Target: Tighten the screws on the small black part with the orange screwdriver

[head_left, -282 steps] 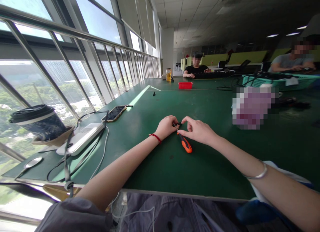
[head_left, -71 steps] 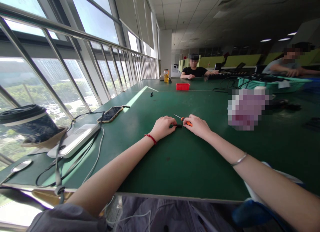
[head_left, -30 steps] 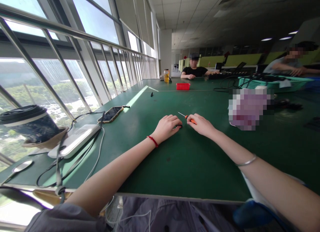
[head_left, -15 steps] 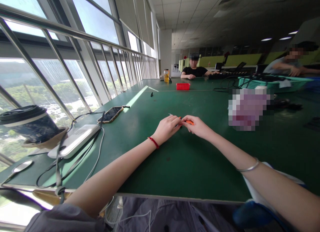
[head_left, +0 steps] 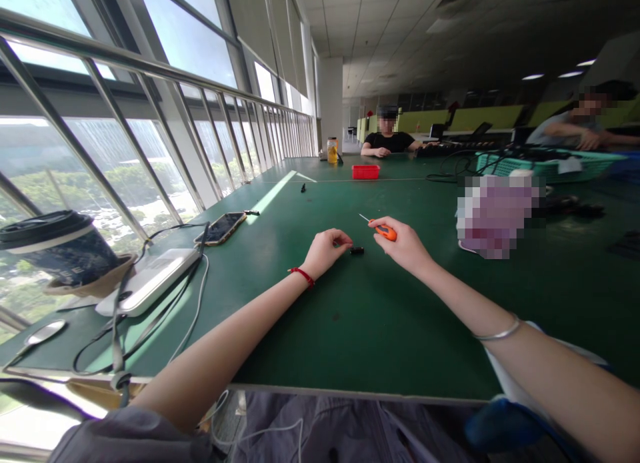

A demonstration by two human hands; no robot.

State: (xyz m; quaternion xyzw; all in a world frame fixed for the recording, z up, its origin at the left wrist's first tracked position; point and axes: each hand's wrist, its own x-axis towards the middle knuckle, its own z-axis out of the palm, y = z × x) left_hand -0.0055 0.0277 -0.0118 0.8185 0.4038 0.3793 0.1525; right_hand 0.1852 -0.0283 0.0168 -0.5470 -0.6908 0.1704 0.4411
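One view only, from the head camera, and both hands are out over the green bench (head_left: 380, 316). The right hand (head_left: 403, 244) is lifted a little, its fingers (head_left: 381, 224) wrapped around the orange handle of a small screwdriver (head_left: 384, 231), the thin shaft poking out up and to the left, pointing away from the work. Just left of those fingers, lying loose on the bench, sits the small black part (head_left: 357, 250). Nobody is holding it at this moment. The left hand (head_left: 325, 250) rests on the bench just to the other side of the part, fingers (head_left: 341, 238) curled loosely inward, closed on nothing as far as I can tell, though the curl hides the palm.

So where does the job stand? By my reading the driver is off the part and the part is set down between the two hands, which looks like a pause between turns rather than a finish. Whether its screw is in or out is too small to tell. Picking the part up and bringing the tip to it would come first in anything left to do.

Well left of the left fingers lie a phone (head_left: 223, 227) and a white device with cables (head_left: 150, 280), and a lidded cup (head_left: 60, 246).
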